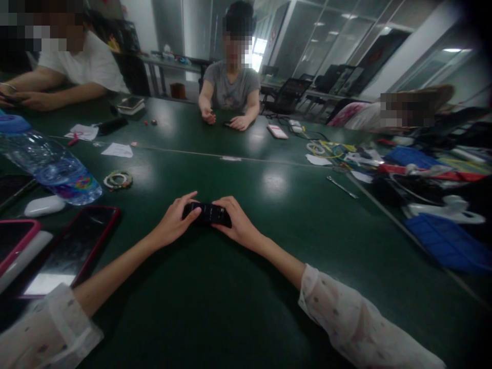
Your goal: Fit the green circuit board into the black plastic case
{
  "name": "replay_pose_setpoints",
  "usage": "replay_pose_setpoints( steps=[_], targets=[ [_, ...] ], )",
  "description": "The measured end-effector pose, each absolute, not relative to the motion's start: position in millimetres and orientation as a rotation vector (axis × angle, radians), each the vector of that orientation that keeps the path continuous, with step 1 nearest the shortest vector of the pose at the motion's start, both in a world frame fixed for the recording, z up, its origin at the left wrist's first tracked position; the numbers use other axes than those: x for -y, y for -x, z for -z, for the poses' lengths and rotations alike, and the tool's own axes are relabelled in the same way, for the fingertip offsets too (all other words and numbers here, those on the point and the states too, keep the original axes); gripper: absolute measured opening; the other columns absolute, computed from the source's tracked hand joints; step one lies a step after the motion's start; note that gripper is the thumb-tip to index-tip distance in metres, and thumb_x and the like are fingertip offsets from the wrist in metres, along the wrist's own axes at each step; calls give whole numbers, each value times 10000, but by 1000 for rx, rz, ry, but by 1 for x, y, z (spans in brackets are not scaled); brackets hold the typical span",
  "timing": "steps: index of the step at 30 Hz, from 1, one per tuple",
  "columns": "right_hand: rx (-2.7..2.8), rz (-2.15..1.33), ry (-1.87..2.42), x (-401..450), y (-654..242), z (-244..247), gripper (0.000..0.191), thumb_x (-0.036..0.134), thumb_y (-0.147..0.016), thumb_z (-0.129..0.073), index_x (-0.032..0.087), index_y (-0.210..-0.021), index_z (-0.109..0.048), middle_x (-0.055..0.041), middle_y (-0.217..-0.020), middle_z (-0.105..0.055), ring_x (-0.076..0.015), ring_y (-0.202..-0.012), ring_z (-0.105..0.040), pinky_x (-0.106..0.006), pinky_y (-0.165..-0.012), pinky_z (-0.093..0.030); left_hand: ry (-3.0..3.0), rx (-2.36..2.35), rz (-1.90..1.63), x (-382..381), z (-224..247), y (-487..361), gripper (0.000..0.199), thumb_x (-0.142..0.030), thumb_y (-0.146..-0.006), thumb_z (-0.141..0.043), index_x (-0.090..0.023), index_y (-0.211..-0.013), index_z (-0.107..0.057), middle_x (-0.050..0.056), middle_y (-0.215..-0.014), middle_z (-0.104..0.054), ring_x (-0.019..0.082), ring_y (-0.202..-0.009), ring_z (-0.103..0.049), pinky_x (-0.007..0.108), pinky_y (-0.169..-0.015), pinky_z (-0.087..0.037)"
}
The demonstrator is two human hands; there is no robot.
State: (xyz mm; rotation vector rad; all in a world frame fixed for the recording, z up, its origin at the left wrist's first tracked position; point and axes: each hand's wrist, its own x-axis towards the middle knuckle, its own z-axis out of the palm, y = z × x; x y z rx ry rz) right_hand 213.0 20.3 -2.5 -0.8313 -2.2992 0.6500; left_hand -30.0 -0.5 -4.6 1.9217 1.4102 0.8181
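A small black device with a dark screen [208,213] is held level just above the green table [215,287], at the middle of the head view. My left hand [176,221] grips its left end, with the thumb over the front face and a finger stretched along the top. Its right end sits between the thumb and fingers of my right hand [235,223]. Small light marks show on the screen, too small to read.
At left lie a water bottle [57,166], a red-edged phone [77,246], a white case [45,205] and bracelets [118,180]. A wrench [342,187], cables and blue items [448,241] lie at right. Three people sit around the table.
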Motion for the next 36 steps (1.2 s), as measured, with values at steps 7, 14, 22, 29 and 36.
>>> replay_pose_setpoints(
  steps=[7, 14, 22, 29, 36],
  targets=[
    [2261, -803, 751, -19, -213, 0, 559, 266, -817, -736, 298, -1292, -441, -86, -1269, -455, -268, -1201, -498, -512, -983, -507, -1886, -1506, -697, 3, 0, 29, 631, -639, -924, -414, -263, -1430, -437, 125, -1301, -545, 310, -1213, -509, 530, -1018, -397],
    [2035, -1097, 769, -26, -214, -3, 426, 365, -893, -655, 275, -1276, -491, -57, -1244, -550, -215, -1188, -556, -453, -1048, -463, -1856, -1514, -699, 4, -5, 26, 637, -651, -920, -411, -241, -1404, -470, 132, -1321, -529, 301, -1220, -516, 511, -1039, -392],
    [1903, -1346, 806, -30, -216, -4, 464, 368, -826, -735, 259, -1239, -552, -50, -1165, -616, -208, -1096, -618, -434, -975, -511, -1771, -1445, -754, 7, -6, 27, 599, -614, -926, -438, -252, -1403, -464, 126, -1338, -576, 317, -1252, -525, 528, -1032, -416],
    [1831, -1408, 864, -27, -217, -10, 392, 384, -841, -716, 259, -1198, -616, -49, -1205, -610, -201, -1080, -621, -397, -912, -544, -1579, -1261, -947, 10, -14, 22, 589, -510, -919, -540, -224, -1418, -414, 119, -1382, -555, 275, -1312, -498, 489, -1094, -404],
    [1737, -1468, 900, -30, -220, -9, 378, 425, -843, -705, 253, -1173, -638, -47, -1158, -642, -199, -1047, -632, -399, -920, -538, -964, -983, -992, 11, -12, 10, 658, -421, -897, -610, -246, -1469, -338, 159, -1506, -401, 287, -1320, -507, 476, -1107, -438]
  ],
)
